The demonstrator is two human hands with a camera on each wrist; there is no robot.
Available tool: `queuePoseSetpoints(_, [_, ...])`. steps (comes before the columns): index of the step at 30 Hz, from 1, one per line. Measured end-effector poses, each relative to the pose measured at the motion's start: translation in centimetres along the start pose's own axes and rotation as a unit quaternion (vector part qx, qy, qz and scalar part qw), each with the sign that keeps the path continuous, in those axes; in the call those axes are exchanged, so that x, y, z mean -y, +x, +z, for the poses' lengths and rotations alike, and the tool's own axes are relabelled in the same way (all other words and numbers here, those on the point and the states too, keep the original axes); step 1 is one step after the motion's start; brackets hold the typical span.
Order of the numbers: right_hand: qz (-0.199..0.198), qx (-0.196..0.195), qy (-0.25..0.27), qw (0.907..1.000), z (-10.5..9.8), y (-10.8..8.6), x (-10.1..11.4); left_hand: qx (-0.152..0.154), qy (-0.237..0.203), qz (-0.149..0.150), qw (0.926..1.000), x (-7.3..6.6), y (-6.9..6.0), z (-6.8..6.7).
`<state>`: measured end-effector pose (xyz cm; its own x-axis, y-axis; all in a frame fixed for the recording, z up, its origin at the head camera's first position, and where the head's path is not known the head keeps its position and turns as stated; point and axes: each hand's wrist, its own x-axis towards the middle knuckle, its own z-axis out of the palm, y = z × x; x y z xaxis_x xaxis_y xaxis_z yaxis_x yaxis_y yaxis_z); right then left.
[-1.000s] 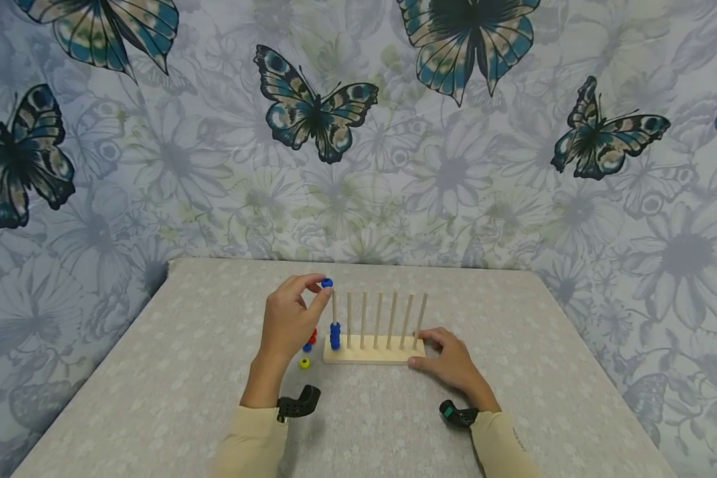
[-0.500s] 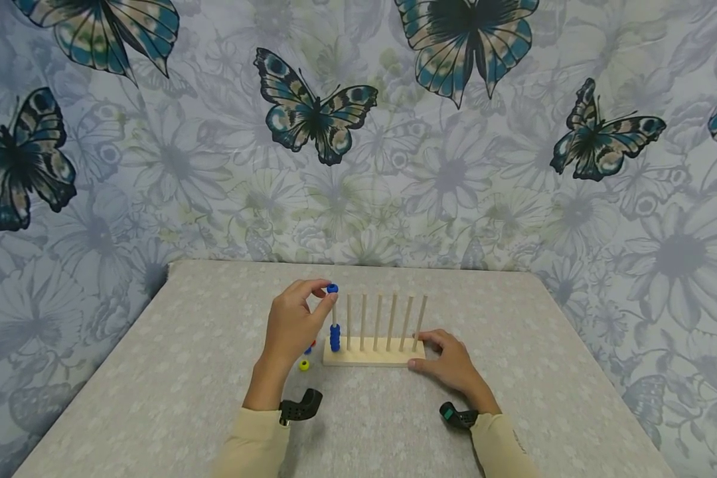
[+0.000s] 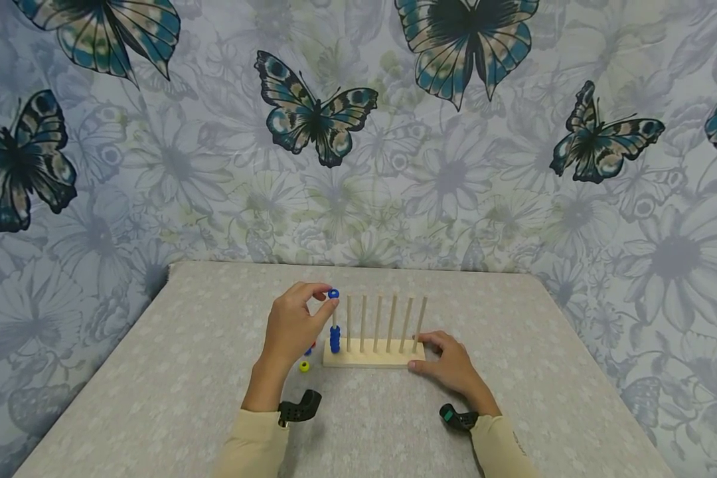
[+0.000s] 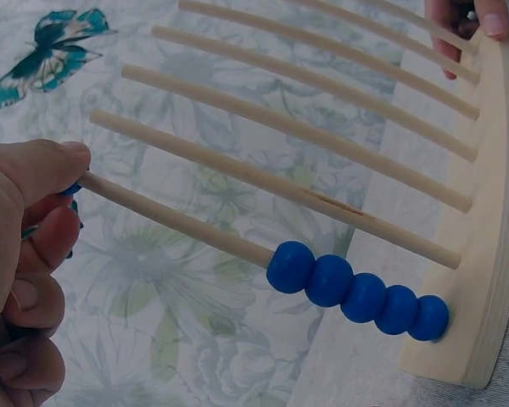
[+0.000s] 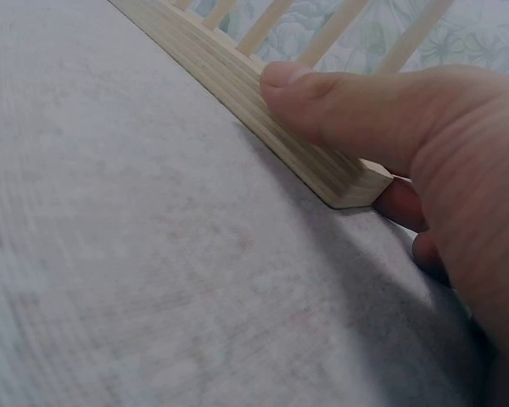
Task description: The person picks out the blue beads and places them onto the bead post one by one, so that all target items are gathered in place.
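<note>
Five glossy blue round beads (image 4: pixel 363 297) sit stacked at the foot of the leftmost upright wooden rod (image 4: pixel 178 219) of a pale wooden seven-rod rack (image 3: pixel 373 358), which stands on a pale patterned tabletop (image 3: pixel 370 431). At that rod's tip, a person's left hand (image 3: pixel 293 328) pinches a sixth blue bead (image 3: pixel 333 293) between thumb and index finger; whether the rod has entered its hole cannot be told. The head view shows the bead's hole, while the left wrist view leaves only a sliver of blue below the thumb but reveals the other fingers curled and the stack's full count. The right hand (image 3: pixel 448 358) grips the rack's opposite end: the right wrist view shows the thumb pressed along the near edge and fingertips past the end, a contact small in the head view. Only the head view takes in a small round yellow bead (image 3: pixel 304 366), with bits of a loose blue bead (image 3: pixel 308 352) and a red piece (image 3: pixel 313 344) partly hidden behind the left hand, all just beside the rack.
</note>
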<state>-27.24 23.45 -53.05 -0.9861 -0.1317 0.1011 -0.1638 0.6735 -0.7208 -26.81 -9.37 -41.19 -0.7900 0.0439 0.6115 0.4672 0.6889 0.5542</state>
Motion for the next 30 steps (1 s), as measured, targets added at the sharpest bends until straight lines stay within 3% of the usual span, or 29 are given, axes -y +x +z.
queuePoseSetpoints(12, [-0.001, 0.000, -0.001, 1.0000, 0.1, 0.2, -0.2, 0.022, 0.009, -0.015, 0.9996, -0.3, -0.1, -0.3])
queuePoseSetpoints(30, [0.007, 0.008, 0.001, 0.9999, 0.0, -0.2, 0.1, 0.008, 0.005, -0.018, 0.9998, -0.4, -0.1, -1.5])
